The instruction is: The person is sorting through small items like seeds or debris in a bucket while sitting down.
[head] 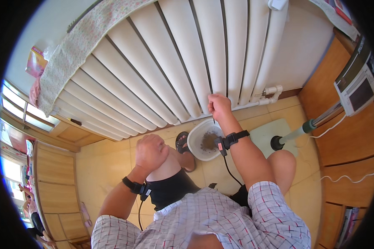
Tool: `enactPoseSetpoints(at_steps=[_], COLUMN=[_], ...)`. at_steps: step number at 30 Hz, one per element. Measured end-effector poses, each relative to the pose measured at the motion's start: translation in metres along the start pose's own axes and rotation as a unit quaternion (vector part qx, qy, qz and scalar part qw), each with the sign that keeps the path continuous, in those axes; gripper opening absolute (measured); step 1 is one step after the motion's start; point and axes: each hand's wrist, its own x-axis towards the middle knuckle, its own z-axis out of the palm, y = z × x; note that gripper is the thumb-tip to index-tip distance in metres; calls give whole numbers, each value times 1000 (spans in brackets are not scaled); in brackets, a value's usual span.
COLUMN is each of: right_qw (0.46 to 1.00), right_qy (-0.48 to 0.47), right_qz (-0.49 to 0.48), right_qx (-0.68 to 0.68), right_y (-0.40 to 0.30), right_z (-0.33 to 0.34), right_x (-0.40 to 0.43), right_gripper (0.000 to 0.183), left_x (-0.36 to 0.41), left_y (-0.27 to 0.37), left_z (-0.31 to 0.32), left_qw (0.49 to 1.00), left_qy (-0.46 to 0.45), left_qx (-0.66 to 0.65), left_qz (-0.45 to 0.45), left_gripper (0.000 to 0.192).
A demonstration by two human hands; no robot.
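My right hand (219,105) is closed around a thin dark stick or tool, in front of the lower part of a white column radiator (187,62). The tool's dark lower end shows just under my fist; whether it touches the radiator, I cannot tell. Below that hand, a white plastic basin (193,144) stands on the tiled floor with murky, dirty water (209,141) in it. My left hand (151,152) rests on my left knee with the fingers curled, and no object shows in it. Both wrists wear black straps with small cabled devices.
A green fan base (272,133) with its pole stands right of the basin, beside wooden cabinets (346,133). White pipe fittings (272,93) join the radiator's lower right end. Floral cloth (71,49) covers the radiator's top. My sandalled foot (183,146) is left of the basin.
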Motion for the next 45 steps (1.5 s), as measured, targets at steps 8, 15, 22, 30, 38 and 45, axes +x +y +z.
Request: enactPoseSetpoints(at_steps=[8, 15, 22, 30, 38, 45], right_qw=[997, 995, 1000, 998, 998, 990], right_qy=[74, 78, 22, 27, 18, -14], right_qz=[-35, -56, -3, -25, -48, -61], right_qx=[14, 15, -18, -60, -37, -124], right_y=[-2, 1, 1, 21, 13, 18], right_z=[25, 27, 14, -1, -10, -16], right_x=[-6, -9, -9, -17, -36, -42], right_gripper=[13, 9, 11, 8, 7, 17], left_x=[-4, -5, -9, -5, -4, -2], left_y=[-11, -8, -12, -20, -12, -1], left_z=[3, -3, -7, -2, 3, 9], left_qw=[999, 1000, 999, 999, 1000, 999], left_qy=[-9, 9, 8, 7, -6, -28], left_qx=[32, -19, -21, -45, -23, 22], left_qz=[12, -23, -25, 10, 3, 6], left_gripper=[11, 11, 12, 13, 12, 12])
